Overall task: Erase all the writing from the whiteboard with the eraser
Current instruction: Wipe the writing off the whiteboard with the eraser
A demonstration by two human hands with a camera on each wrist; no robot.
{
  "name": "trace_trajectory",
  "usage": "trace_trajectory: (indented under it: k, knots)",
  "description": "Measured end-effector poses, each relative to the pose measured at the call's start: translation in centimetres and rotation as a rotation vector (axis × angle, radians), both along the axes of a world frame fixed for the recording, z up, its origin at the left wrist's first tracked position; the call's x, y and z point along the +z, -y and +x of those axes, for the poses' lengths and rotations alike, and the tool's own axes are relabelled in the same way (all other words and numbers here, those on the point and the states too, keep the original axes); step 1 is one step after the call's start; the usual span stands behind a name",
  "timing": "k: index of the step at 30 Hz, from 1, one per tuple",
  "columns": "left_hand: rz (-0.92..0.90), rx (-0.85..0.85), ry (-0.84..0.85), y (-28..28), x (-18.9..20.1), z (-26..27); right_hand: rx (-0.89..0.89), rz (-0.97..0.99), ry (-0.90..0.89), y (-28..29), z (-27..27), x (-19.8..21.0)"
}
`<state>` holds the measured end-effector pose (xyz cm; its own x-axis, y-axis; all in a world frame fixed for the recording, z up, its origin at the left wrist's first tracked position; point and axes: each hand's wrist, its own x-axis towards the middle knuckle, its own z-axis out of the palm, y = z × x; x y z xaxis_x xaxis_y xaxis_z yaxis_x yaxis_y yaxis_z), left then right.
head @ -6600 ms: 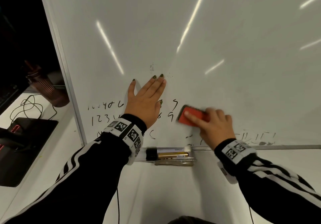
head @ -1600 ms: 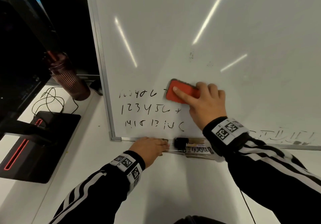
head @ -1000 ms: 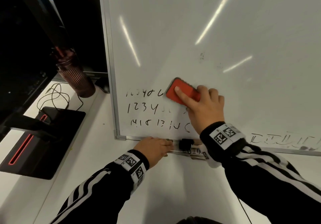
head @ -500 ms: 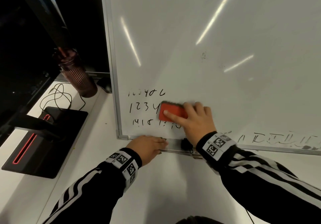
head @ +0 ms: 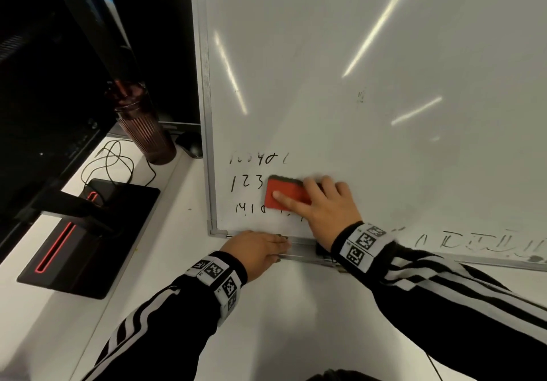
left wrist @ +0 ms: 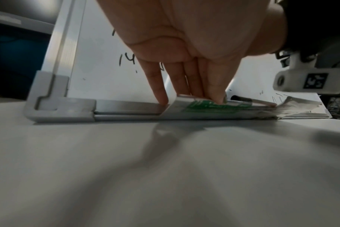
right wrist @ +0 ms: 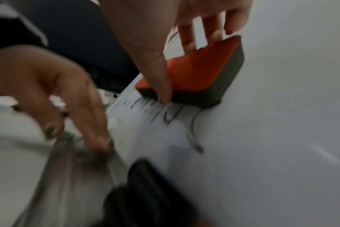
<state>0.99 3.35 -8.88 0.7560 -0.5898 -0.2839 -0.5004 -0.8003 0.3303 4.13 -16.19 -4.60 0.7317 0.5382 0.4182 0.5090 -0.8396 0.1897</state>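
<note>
Right hand point(head: 322, 203) gripped the eraser point(head: 284, 195) flat on the whiteboard point(head: 355, 55); remaining digits at nine o'clock wanted firm overlapping strokes. Left hand point(head: 256, 250), fingers point(left wrist: 161, 93) straight, probably steadied the frame.

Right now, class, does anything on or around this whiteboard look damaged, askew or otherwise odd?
Little stands out. Torn, crumpled tape or paper hangs at the whiteboard's bottom tray. Along the bottom edge, half-wiped strokes remain. The right hand holds the eraser against the board.
</note>
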Motion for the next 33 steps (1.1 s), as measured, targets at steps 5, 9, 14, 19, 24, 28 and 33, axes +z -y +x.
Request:
trace_trajectory:
  k: [5,9,14,19,24,28,33]
  knots:
    - [0.005,0.003,-0.001,-0.3,-0.3,0.1,-0.103,0.071,0.081,0.8,1.5,2.8]
    - [-0.005,-0.004,-0.008,-0.2,-0.5,0.0,-0.146,0.115,0.131,-0.3,2.6,3.4]
    - [-0.026,-0.014,0.001,-0.3,-0.4,0.2,0.036,-0.035,0.004,-0.3,0.3,-0.2]
    - [-0.008,-0.023,0.005,-0.4,-0.4,0.1,-0.095,0.094,0.135,0.4,2.7,3.6]
    - [-0.036,-0.001,0.013,-0.8,-0.4,-0.1,-0.075,0.115,0.111,-1.9,2.7,2.3]
    - [-0.100,0.049,0.005,-1.7,-0.5,-0.3,0.065,-0.031,0.023,-1.2,0.7,-0.8]
    - [-0.079,0.072,-0.005,-2.4,-0.8,-0.3,-0.101,0.145,0.146,-1.2,3.0,3.6]
